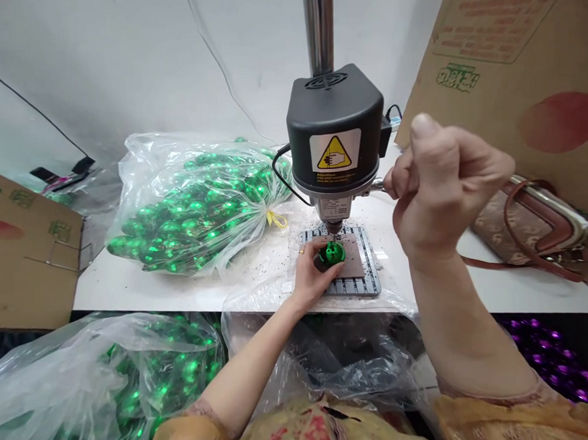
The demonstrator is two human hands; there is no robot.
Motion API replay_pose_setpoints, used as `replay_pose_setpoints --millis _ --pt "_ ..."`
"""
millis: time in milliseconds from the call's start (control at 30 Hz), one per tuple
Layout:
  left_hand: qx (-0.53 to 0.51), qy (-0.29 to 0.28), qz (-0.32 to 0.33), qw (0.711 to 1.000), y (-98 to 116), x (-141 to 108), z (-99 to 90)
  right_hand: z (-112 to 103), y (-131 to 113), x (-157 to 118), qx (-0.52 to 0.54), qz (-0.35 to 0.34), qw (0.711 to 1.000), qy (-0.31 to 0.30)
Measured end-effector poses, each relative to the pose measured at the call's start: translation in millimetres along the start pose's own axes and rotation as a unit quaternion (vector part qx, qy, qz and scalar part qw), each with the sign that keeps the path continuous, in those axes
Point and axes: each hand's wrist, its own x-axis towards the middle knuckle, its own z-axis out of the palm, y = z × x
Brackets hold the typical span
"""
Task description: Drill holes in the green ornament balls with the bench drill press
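Beneath the chuck of a black bench drill press (335, 119), a shiny green ball (332, 253) sits on a brown board (354, 269) over the slotted metal base (371, 283). My left hand (312, 275) pinches the ball between thumb and fingers; a ring shows on one finger. My right hand (444, 179) is raised beside the drill head, its fingers curled round the end of the metal feed lever (377, 184). Most of the lever's end is hidden inside that fist. The chuck is just above the ball; whether a bit touches it I cannot tell.
A tied clear bag of green balls (199, 205) lies left of the drill. Another open bag (173, 364) of them is below the table edge. Cardboard boxes (25, 260) flank the table. A handbag (531, 224) lies right; purple balls (557, 357) are lower right. Dark shavings surround the base.
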Motion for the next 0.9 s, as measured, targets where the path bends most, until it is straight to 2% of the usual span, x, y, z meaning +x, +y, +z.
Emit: replay_pose_setpoints --millis 67,100,133,200,233,300,333,367,433,500,533,567,633,700,767,900 --pt "0.041 0.005 0.044 0.998 13.1 -19.1 -5.9 4.1 -3.6 9.5 0.007 0.007 1.000 -0.008" --pt "0.052 -0.034 0.084 0.995 18.3 -31.3 -9.6 4.6 -3.7 11.7 0.009 0.007 1.000 -0.010" --pt "0.064 -0.099 0.133 0.984 22.1 -44.4 -13.4 4.4 -3.1 12.5 0.012 0.005 1.000 -0.011" --pt "0.126 -0.222 0.235 0.938 24.2 -69.8 -20.8 3.2 -1.2 11.6 0.021 -0.005 1.000 -0.011" --pt "0.162 -0.265 0.271 0.911 22.8 -79.9 -24.4 2.6 -0.2 10.7 0.024 -0.008 1.000 -0.011" --pt "0.201 -0.300 0.301 0.882 16.3 -90.5 -32.5 2.1 1.0 9.2 0.027 -0.015 1.000 -0.005" --pt "0.197 -0.297 0.299 0.885 12.1 -89.7 -37.3 2.1 1.4 8.9 0.026 -0.017 1.000 -0.003" --pt "0.185 -0.280 0.286 0.898 7.7 -84.7 -42.9 2.1 1.6 8.7 0.022 -0.017 1.000 -0.001" --pt "0.185 -0.210 0.220 0.934 -1.5 -62.9 -55.9 2.0 1.9 8.7 0.014 -0.016 1.000 0.002" --pt "0.261 -0.115 0.095 0.954 -10.9 -30.5 -70.3 2.2 1.8 8.4 0.008 -0.014 1.000 0.005" --pt "0.327 -0.080 0.024 0.941 -15.6 -12.8 -77.4 2.4 1.5 8.1 0.008 -0.013 1.000 0.006" --pt "0.393 -0.057 -0.038 0.917 -20.4 4.4 -84.0 2.8 1.0 7.6 0.008 -0.011 1.000 0.009" --pt "0.475 -0.035 -0.119 0.871 -29.4 34.3 -94.6 3.9 -0.5 6.3 0.009 -0.008 1.000 0.013" --pt "0.499 -0.021 -0.135 0.856 -37.2 55.1 -101.2 5.1 -1.9 5.3 0.009 -0.008 1.000 0.014" --pt "0.502 -0.014 -0.120 0.856 -44.1 66.4 -103.6 5.9 -2.8 4.8 0.004 -0.010 1.000 0.017" --pt "0.509 -0.020 -0.113 0.853 -57.8 68.3 -99.2 5.4 -1.7 5.3 0.008 -0.022 1.000 0.019"
